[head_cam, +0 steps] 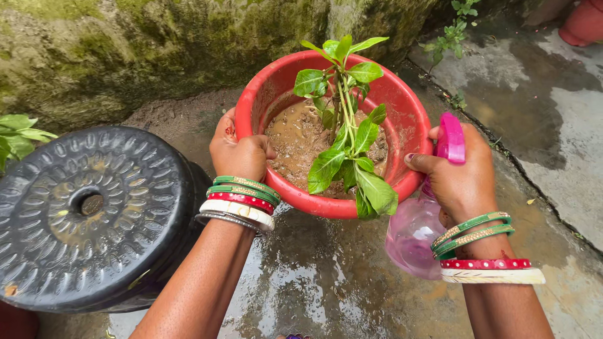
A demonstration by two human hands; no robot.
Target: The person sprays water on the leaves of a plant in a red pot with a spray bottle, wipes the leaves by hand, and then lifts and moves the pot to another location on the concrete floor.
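With the left hand [242, 154] gripping the rim of the red tub [402, 107], the right hand [461, 179], closed around the pink spray bottle [418, 229], should aim low at the wet soil [295, 141] beside the plant [348, 135].

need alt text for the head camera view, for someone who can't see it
A person's left hand grips the rim of a red tub of muddy soil with a leafy green plant, tilted on wet concrete, while the right hand holds a pink spray bottle beside it. A black plastic stool stands to the left, a mossy wall behind.
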